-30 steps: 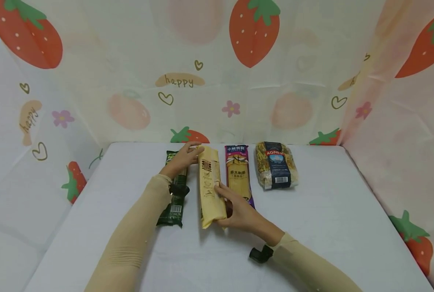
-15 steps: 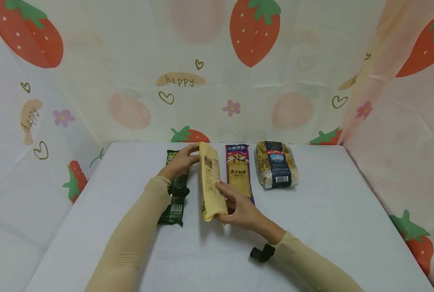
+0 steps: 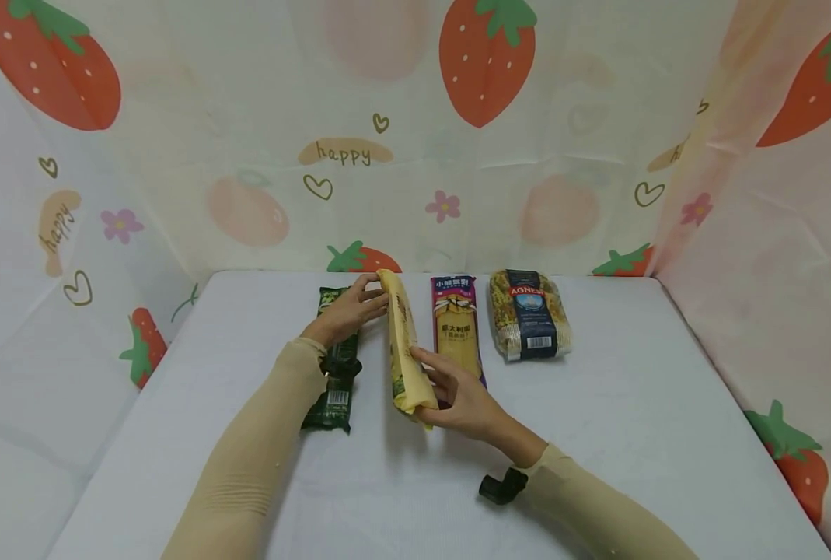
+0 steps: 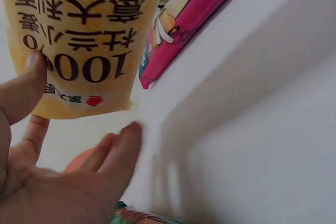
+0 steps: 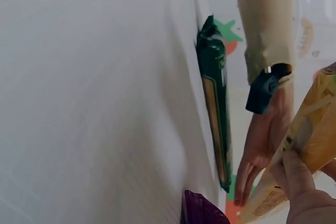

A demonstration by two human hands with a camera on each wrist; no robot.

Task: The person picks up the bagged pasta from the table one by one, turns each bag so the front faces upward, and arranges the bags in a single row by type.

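Note:
A yellow pack of spaghetti (image 3: 399, 342) is held above the white table, turned nearly on edge. My left hand (image 3: 345, 313) pinches its far end between thumb and a finger; in the left wrist view the other fingers stretch away from the pack (image 4: 89, 40). Gripping the near end is my right hand (image 3: 466, 400), its thumb and fingers around the side and bottom corner. Beneath my left wrist lies a dark green pack (image 3: 336, 400), partly covered by the arm. To the right, a purple spaghetti pack (image 3: 455, 334) lies flat, its lower part behind my right hand.
A clear bag of pasta (image 3: 529, 315) with a dark blue AGNESI label lies at the back right. The white table (image 3: 632, 420) meets strawberry-print curtains (image 3: 415, 179) at the back and sides. Each wrist carries a small black camera mount (image 3: 503, 486).
The spaghetti pack has risen a little and rolled from its broad printed back toward its narrow edge. Both hands have kept hold of it. The other packs have not moved.

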